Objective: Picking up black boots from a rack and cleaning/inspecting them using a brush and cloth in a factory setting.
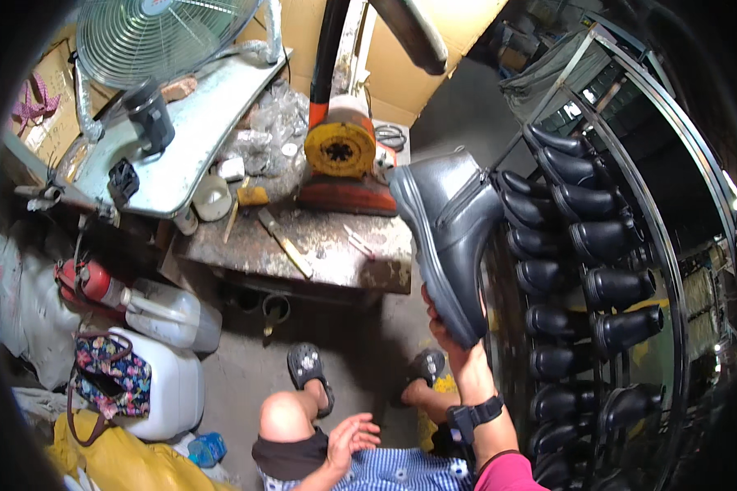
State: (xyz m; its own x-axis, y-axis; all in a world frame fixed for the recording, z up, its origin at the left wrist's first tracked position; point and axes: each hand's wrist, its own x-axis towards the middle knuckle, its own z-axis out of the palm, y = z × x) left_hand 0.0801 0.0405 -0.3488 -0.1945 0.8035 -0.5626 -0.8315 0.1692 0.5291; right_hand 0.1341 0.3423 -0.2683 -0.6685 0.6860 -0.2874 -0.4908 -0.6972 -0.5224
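A black ankle boot (450, 221) is raised at the right of centre, toe down, its dark sole turned left and a zip along its side. My right hand (458, 327) grips it around the toe end, fingers on the sole side and part of the palm hidden behind it. My left hand (352, 438) hovers over my lap by the blue checked cloth (393, 468), fingers stretched out and holding nothing.
A rack (630, 155) with rows of black boots (553, 319) stands close on the right. Ahead, a worn workbench (336, 245) carries a yellow-and-orange machine (340, 151), a knife-like tool (287, 244) and scraps. A fan (160, 37), plastic jugs (172, 315) and a floral bag (115, 376) are leftward.
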